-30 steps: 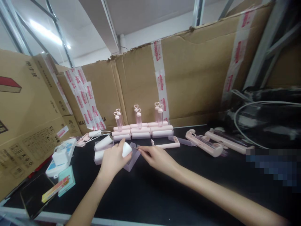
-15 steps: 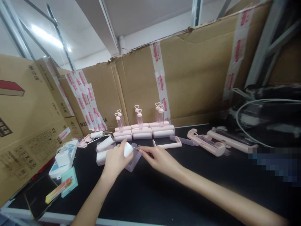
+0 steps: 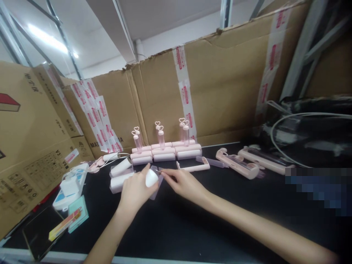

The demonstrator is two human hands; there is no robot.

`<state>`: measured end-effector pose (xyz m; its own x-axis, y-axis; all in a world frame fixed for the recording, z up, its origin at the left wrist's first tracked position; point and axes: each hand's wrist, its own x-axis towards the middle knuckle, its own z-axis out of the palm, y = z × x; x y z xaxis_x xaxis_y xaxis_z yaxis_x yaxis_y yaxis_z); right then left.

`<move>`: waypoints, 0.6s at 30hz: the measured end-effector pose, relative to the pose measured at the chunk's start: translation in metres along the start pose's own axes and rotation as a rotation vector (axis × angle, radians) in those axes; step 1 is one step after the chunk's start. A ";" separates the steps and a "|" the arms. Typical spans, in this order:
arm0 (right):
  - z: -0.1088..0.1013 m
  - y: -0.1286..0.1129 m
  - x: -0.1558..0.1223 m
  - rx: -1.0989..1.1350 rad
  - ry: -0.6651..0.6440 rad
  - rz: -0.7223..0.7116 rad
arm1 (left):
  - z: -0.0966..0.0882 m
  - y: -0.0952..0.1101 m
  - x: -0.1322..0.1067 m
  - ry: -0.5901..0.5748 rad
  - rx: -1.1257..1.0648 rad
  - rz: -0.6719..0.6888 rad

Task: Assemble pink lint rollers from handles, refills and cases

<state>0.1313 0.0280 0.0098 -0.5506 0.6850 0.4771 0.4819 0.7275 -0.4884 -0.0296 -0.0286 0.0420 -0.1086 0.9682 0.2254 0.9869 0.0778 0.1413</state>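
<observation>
My left hand (image 3: 134, 191) is wrapped round a white roll (image 3: 152, 178), one end of it facing right between thumb and fingers. Close by on the right, my right hand (image 3: 183, 181) pinches a thin, pointed thing (image 3: 157, 171) whose tip meets the roll's upper edge; it is too small to name. Under the roll lies a translucent plastic case (image 3: 156, 192), partly hidden by the left hand. Left of that hand, two more white rolls (image 3: 121, 167) lie in clear cases.
Pink roller holders (image 3: 164, 156) with upright heart-topped tubes (image 3: 161, 139) line the back. A pink handle frame (image 3: 194, 168) and further pink holders (image 3: 238, 165) lie right. A power strip (image 3: 72, 187), phone (image 3: 41, 233) and yellow box cutter (image 3: 64, 224) are left. Cardboard (image 3: 225, 88) walls the back.
The roll in my left hand has turned slightly, showing more of its end. My right hand stays close to it. The whole view has shifted a little.
</observation>
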 end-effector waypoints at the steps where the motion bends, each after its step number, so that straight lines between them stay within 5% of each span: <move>1: -0.003 -0.002 -0.001 0.033 0.009 -0.006 | 0.001 -0.002 0.002 0.016 0.015 -0.014; 18: -0.013 -0.012 -0.007 0.065 -0.028 -0.019 | 0.002 -0.008 0.007 0.025 0.004 -0.023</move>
<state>0.1380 0.0146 0.0219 -0.5783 0.6694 0.4664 0.4265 0.7354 -0.5266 -0.0382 -0.0217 0.0407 -0.1340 0.9598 0.2465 0.9846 0.1008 0.1426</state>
